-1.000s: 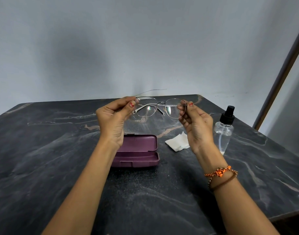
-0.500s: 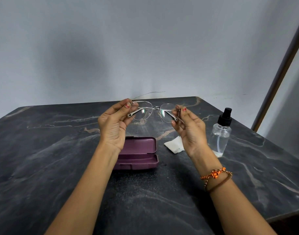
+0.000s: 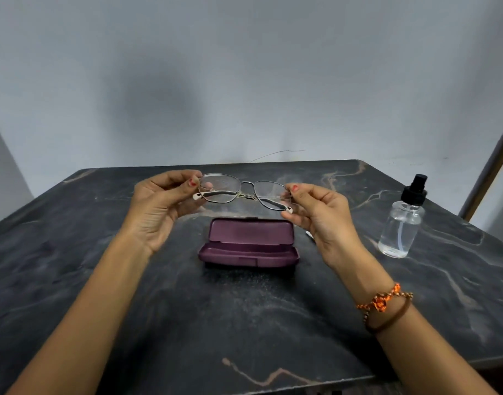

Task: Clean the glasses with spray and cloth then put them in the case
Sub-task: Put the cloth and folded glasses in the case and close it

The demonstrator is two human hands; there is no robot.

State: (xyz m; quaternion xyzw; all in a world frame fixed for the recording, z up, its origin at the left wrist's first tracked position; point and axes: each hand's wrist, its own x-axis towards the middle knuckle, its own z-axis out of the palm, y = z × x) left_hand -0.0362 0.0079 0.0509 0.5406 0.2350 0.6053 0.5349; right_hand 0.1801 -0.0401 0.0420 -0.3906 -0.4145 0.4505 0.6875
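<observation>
I am holding the thin metal-framed glasses [image 3: 246, 192] in the air, temples folded behind the clear lenses, frame tilting down toward my right. Below them the purple case [image 3: 249, 244] is lying open on the table, lid standing up at the back (nothing inside). The clear spray bottle [image 3: 403, 220] with its black nozzle is standing upright, well off to the right.
</observation>
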